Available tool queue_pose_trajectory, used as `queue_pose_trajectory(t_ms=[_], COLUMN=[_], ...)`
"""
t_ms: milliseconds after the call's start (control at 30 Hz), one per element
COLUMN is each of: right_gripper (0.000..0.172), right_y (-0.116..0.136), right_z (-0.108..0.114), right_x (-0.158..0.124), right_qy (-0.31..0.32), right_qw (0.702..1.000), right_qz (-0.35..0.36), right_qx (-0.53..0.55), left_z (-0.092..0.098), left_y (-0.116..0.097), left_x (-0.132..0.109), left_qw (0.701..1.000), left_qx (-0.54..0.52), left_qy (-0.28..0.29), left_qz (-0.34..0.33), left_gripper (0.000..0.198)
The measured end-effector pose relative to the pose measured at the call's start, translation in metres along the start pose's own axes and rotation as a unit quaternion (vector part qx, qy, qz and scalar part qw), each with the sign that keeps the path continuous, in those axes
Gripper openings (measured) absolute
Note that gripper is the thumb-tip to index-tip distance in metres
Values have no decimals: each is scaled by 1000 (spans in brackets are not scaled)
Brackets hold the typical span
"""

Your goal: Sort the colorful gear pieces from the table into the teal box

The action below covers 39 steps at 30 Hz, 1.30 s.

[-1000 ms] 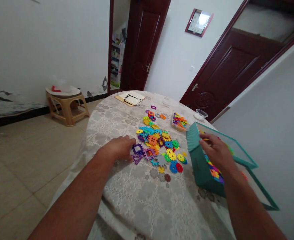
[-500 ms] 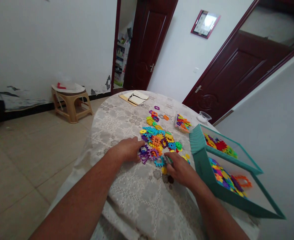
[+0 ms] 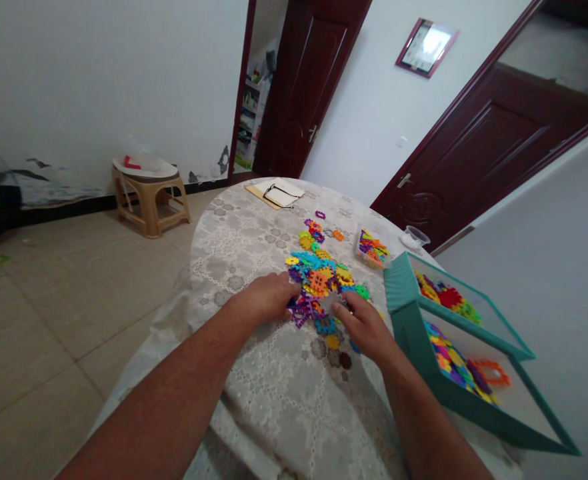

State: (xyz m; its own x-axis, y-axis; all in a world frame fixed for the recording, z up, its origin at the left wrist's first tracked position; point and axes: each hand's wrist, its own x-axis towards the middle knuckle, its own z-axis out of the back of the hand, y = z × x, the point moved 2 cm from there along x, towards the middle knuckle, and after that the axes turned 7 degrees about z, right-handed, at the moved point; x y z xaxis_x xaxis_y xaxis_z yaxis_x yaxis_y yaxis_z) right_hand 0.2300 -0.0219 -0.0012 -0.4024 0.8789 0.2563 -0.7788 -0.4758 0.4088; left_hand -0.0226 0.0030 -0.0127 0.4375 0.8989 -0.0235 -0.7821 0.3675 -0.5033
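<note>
Patterned worktop (image 3: 294,400) has loads of loose pieces (image 3: 318,280) left, box (image 3: 408,340) looks part-filled; right hand (image 3: 367,325) pinches a grey piece (image 3: 329,303), left hand's (image 3: 273,297) grip, can't tell.

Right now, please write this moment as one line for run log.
left hand: at purple toothed plastic pieces | right hand: holding flat grey plastic piece | open teal box: at right

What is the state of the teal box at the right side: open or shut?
Open: the teal box shows its white interior, and colourful plastic pieces inside are visible.
</note>
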Motion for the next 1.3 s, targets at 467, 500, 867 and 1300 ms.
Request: queue_pose_trajectory(t_ms=[467,500,867,1300], right_gripper=[22,32,11,19], right_y=[9,8,2,18], right_z=[-30,-28,-17,-32], right_x=[-2,-2,-4,-10], right_qy=[-6,-25,-2,-92], right_qw=[991,986,962,971], right_qz=[-67,-77,0,77], right_qx=[117,149,274,208], left_z=[5,8,20,24], left_y=[-4,-5,4,-5], left_x=[0,-2,-4,-3], left_qw=[995,995,998,962], left_qx=[84,85,15,-240], left_qy=[50,53,54,131], left_qz=[-1,-3,7,2], left_gripper=[21,20,12,26])
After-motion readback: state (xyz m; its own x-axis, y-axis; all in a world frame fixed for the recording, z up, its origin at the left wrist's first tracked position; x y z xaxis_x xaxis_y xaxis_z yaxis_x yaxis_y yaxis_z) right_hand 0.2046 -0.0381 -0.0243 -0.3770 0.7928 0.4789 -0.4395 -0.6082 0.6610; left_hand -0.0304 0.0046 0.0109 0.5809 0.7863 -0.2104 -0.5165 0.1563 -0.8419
